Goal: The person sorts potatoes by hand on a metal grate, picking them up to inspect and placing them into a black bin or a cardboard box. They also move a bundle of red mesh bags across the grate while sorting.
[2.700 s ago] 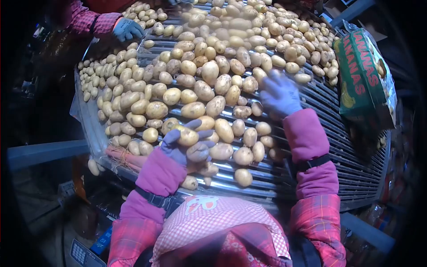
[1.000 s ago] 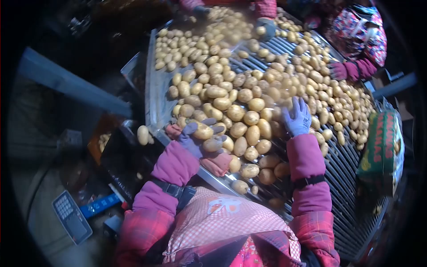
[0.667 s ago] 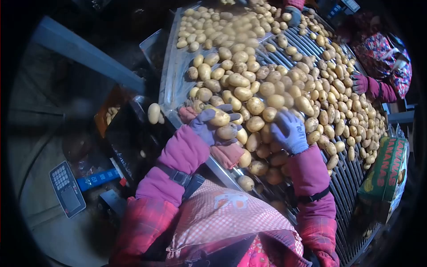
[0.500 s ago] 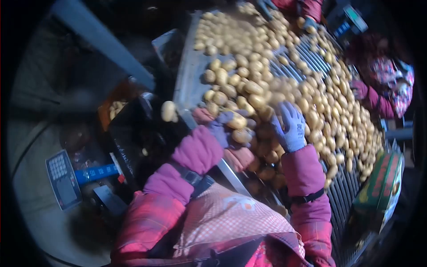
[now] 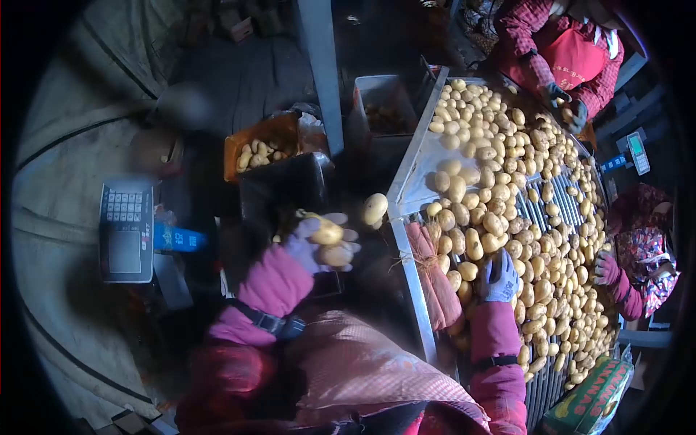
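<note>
My left hand (image 5: 317, 245), in a pale purple glove, is off to the left of the sorting table, its fingers around a couple of potatoes (image 5: 328, 232). Below it is a black crate (image 5: 283, 190). The same kind of glove covers my right hand (image 5: 500, 280), which lies on the heap of potatoes (image 5: 533, 290) with thumb and fingers apart. A rolled pinkish-red cloth (image 5: 433, 279) lies along the table's near left edge, between my two hands. One large potato (image 5: 375, 209) shows just outside the table's left corner.
Slatted rollers (image 5: 552, 203) show between the potatoes. An orange crate (image 5: 230, 156) with potatoes and a pale bin (image 5: 383, 88) stand left of the table. Scale displays (image 5: 125, 232) flank it. One co-worker (image 5: 573, 61) stands at the far end, another (image 5: 645, 268) at right, near a green carton (image 5: 591, 395).
My left hand has swung from the table edge out to the left with potatoes in it. My right hand stays over the heap. The view has turned left.
</note>
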The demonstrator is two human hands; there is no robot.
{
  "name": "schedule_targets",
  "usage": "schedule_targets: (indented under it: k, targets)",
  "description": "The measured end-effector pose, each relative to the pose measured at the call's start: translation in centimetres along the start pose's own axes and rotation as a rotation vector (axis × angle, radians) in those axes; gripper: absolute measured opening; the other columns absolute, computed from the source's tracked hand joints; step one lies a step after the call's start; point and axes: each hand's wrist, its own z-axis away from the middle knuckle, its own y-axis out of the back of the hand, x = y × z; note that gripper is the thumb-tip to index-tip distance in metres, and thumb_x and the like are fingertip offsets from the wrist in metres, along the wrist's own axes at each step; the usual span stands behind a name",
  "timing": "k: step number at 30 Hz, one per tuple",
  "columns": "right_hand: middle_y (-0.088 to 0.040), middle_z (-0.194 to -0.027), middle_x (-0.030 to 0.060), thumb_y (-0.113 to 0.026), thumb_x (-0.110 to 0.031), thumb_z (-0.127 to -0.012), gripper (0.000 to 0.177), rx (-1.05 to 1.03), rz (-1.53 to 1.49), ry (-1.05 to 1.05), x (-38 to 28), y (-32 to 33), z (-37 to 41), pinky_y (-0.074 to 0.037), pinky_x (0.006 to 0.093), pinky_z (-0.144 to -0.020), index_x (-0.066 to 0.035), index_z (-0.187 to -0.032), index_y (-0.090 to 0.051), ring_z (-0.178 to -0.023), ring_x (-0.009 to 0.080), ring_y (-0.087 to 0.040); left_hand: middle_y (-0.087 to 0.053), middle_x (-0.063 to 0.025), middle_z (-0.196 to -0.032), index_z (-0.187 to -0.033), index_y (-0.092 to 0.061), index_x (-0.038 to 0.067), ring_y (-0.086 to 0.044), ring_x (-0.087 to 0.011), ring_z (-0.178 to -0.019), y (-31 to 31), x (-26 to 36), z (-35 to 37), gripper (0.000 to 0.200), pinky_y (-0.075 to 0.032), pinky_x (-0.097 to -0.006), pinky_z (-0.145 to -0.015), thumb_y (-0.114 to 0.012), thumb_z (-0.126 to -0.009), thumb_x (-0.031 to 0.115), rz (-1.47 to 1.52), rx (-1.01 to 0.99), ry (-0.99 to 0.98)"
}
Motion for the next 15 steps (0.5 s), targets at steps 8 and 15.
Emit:
schedule_targets:
  k: [8, 15]
  targets:
    - [-0.058, -0.123, 0.013, -0.059, -0.034, -0.086, 0.046, 0.021, 0.015, -0.074, -0.9, 0.3, 0.4, -0.039, 0.0447, -0.096, -0.009, -0.125, -0.054, -0.113, 0.0294, -0.055, -0.049, -0.0195, -0.13, -0.136, -0.041, 0.015, -0.047, -0.0373, -0.121, -4.1, 10.2, -18.5, 0.066, -0.04, -0.0539, -0.095, -0.054, -0.084, 0.053, 0.077, 0.366, -0.192]
    - [-0.06, -0.118, 0.0098, -0.063, -0.034, -0.083, 0.045, 0.076, 0.007, -0.093, -1.6, 1.0, 0.0, -0.042, 0.044, -0.089, -0.015, -0.122, -0.056, -0.099, 0.0293, -0.059, -0.045, -0.0163, -0.135, -0.14, -0.036, 0.01, -0.048, -0.0303, -0.119, -10.6, 3.0, -20.2, 0.066, -0.033, -0.0448, -0.105, -0.051, -0.088, 0.048, -0.698, 0.126, -0.157]
